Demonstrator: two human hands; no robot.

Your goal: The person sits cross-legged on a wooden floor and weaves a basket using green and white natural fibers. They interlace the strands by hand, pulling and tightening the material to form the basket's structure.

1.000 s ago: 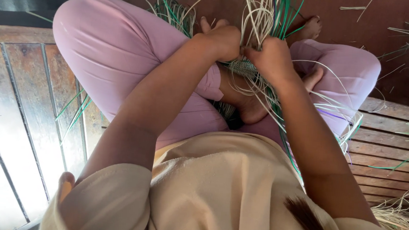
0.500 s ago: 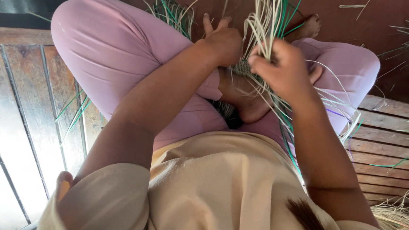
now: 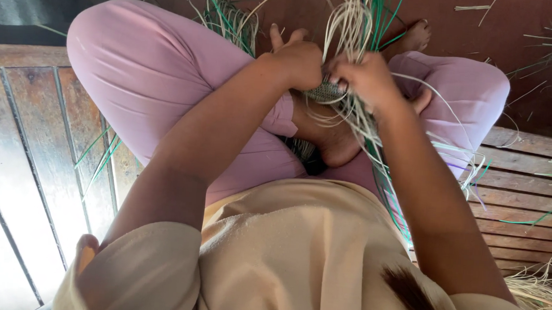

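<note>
The left hand [image 3: 301,64] and right hand [image 3: 367,77] both pinch the small woven patch of pale and green straw strips [image 3: 324,91]. Tight, even pulls would suit it.

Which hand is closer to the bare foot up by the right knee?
Right. The right hand grips the straw strands just below-left of the foot. The left hand holds the woven piece farther left of it.

dry matt straw strands [image 3: 351,25], worn glossy wooden slats [image 3: 41,134], soft pink cloth trousers [image 3: 159,84]
</note>
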